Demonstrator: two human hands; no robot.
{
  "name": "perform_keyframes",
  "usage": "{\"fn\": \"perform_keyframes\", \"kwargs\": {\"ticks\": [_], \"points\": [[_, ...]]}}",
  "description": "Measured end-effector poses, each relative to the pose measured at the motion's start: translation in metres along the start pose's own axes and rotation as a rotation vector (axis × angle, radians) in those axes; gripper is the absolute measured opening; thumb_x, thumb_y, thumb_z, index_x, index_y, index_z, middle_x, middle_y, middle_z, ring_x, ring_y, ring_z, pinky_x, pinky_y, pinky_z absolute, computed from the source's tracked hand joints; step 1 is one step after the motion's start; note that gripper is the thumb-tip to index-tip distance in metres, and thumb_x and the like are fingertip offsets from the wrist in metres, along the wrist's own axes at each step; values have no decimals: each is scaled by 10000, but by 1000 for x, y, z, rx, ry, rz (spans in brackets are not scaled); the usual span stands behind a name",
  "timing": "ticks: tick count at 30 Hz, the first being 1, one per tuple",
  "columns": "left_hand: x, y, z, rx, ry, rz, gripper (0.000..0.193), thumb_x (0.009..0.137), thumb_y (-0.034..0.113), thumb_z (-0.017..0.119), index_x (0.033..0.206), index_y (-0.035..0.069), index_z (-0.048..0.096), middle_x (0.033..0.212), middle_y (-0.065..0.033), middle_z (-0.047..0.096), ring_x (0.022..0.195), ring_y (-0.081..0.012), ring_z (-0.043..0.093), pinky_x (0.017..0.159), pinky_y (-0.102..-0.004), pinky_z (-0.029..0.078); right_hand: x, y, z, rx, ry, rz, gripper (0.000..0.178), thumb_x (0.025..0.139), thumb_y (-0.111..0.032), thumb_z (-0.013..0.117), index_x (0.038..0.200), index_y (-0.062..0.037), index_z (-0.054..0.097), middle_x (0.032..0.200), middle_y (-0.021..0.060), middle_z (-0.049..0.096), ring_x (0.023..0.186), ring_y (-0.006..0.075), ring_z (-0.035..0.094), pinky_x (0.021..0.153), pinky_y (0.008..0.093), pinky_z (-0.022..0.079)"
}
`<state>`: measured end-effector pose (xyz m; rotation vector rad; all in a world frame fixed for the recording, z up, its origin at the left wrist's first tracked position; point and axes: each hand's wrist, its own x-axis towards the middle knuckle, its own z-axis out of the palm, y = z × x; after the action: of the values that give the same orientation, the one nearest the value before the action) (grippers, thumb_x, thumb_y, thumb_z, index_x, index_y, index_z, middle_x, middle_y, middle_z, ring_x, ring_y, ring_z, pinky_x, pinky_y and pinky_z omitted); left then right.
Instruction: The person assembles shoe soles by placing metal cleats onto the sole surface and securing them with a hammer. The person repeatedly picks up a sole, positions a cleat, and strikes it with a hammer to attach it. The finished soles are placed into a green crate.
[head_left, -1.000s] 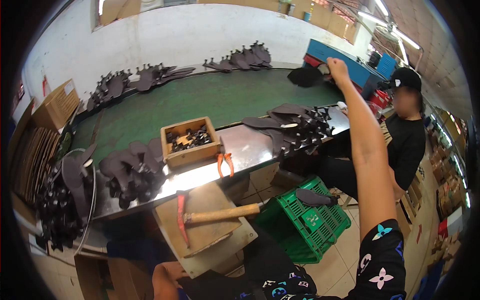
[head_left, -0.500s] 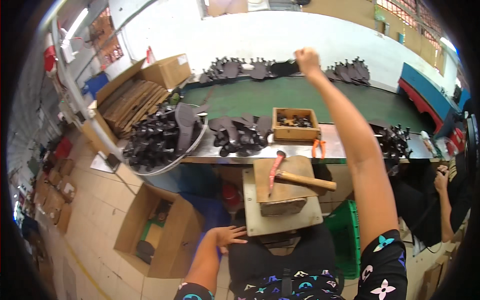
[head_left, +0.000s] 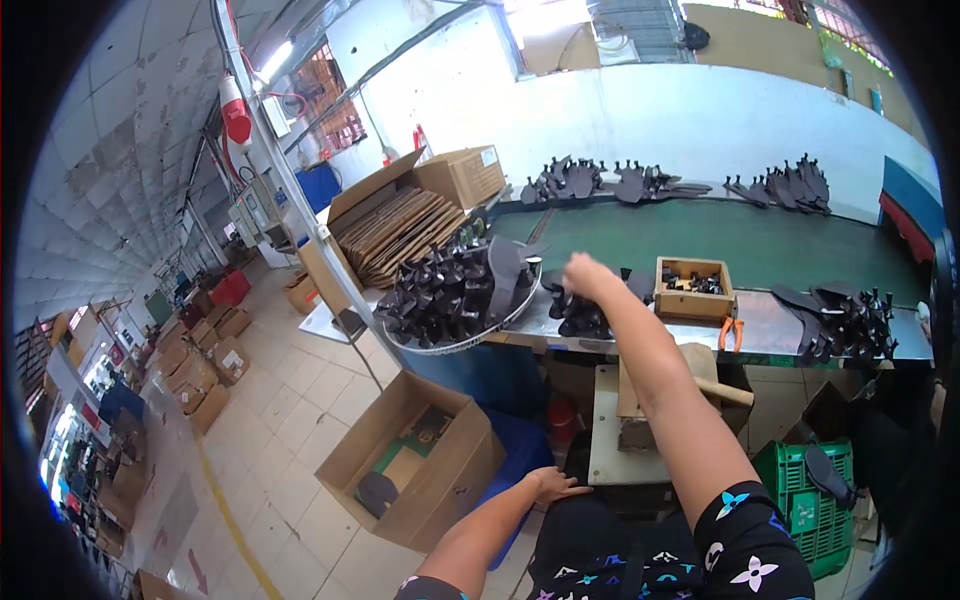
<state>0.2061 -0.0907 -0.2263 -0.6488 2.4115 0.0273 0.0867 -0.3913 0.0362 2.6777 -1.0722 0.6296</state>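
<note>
My right arm reaches forward across the work block. My right hand (head_left: 588, 275) is closed, knuckles up, over a pile of dark heeled shoe soles (head_left: 580, 318) on the metal bench edge. Whatever its fingers grip is hidden. To the left of that hand, a round basket (head_left: 440, 347) is heaped with more black heeled soles (head_left: 445, 290). Low down, my left hand (head_left: 555, 485) has its fingers stretched out beside a pale board (head_left: 610, 440) by my lap. Partly behind my right forearm, a wooden tool handle (head_left: 725, 391) lies on the block.
A small wooden box (head_left: 694, 290) of small parts and orange-handled pliers (head_left: 732, 335) are on the bench. Soles line the far edge of the green belt (head_left: 680, 235). An open carton (head_left: 410, 460) stands left, a green crate (head_left: 808, 510) right, near another person's dark clothing (head_left: 890, 450).
My right hand has come back from the far side of the belt, where it was by a dark sole, to the near pile. The view has swung left. My left hand stays low.
</note>
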Motion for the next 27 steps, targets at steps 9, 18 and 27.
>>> {"fn": "perform_keyframes", "kwargs": {"ticks": [9, 18, 27], "points": [[-38, -100, -34, 356, 98, -27, 631, 920, 256, 573, 1493, 193, 316, 1495, -45, 428, 1336, -235, 464, 968, -375, 452, -50, 35, -62, 377, 16, -111, 628, 870, -485, 680, 1361, -122, 532, 1428, 181, 450, 1296, 384, 473, 1060, 446, 433], [-124, -194, -154, 829, 312, -26, 699, 913, 204, 496, 1551, 254, 215, 1647, -27, 165, 1503, -287, 211, 1234, -480, 163, -76, 171, -217, -263, -157, 98, 1020, 769, -277, 789, 1584, -226, 179, 1661, 104, 88, 1471, 342, 280, 1168, 546, 263], [-262, -288, -305, 1303, 396, -487, 656, 887, 342, 546, 1508, 356, 335, 1634, 54, 202, 1522, -267, 119, 1245, -530, 39, -187, 326, -465, -601, 74, 46, 1064, 765, -243, 809, 1590, -202, 139, 1643, 184, 103, 1513, 362, 103, 1230, 431, 168]]}}
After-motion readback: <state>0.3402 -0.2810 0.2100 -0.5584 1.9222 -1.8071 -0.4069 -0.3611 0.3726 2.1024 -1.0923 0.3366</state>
